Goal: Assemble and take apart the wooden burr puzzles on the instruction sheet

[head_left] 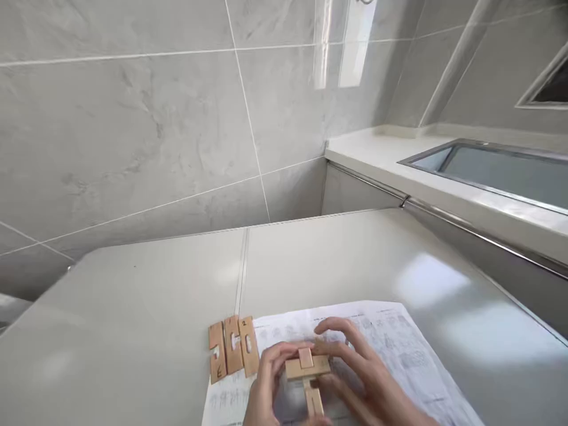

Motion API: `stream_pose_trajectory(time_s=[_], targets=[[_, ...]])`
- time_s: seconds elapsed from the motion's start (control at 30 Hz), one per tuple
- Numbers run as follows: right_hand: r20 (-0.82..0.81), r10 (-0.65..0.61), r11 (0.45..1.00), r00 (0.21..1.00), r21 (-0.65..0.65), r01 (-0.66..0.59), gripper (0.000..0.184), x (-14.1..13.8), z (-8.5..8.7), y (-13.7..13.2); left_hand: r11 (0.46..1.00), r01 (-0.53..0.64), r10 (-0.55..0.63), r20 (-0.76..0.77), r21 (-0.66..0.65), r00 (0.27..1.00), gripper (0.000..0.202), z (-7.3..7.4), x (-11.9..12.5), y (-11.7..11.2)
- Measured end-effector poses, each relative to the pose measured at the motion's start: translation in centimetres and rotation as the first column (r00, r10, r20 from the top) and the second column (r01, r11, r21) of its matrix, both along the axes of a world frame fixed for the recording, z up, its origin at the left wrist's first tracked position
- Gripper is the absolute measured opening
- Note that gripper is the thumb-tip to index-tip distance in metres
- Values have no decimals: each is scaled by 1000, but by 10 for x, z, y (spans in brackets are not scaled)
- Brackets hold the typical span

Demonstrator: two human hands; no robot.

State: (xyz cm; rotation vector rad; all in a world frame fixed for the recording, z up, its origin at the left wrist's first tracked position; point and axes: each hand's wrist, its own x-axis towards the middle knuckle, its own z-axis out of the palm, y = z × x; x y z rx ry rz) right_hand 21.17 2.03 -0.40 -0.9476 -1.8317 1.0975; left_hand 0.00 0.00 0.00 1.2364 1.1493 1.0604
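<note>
Low in the head view, several interlocked wooden puzzle pieces (295, 371) sit between my hands, above a printed sheet (426, 373). One bar lies crosswise, a small block end sticks up through it, and another bar points toward me. My left hand (262, 390) curls round the left and near side of the pieces. From the right, my right hand (370, 378) grips their right end, with its upper index finger raised and bent. Left of the hands lie three flat wooden pieces (233, 349) with cut-out slots and handwritten marks, partly on the sheet.
The sheet rests on a glossy pale table (146, 313) with a seam across it. Behind stands a grey tiled wall (177, 130). At the right, a white counter (368, 151) with a sink (501, 168) and a metal rail (461, 220) borders the table.
</note>
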Motion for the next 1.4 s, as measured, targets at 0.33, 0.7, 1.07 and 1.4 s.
stream_pose_trajectory(time_s=[0.33,0.7,1.07,1.4], targets=[[-139,-18,1000,990,3,18,24,-4,19,-5,978,132,-100,-195,159,976,66,0,-14,9],[-51,-211,973,976,-108,204,32,8,13,1,885,314,-28,-633,344,773,67,1,-25,21],[376,-352,935,857,176,306,28,-1,-9,4,842,499,-178,-767,206,616,70,19,-34,28],[417,-433,890,799,340,305,20,-7,-19,0,831,541,-240,-792,131,561,80,18,-35,30]])
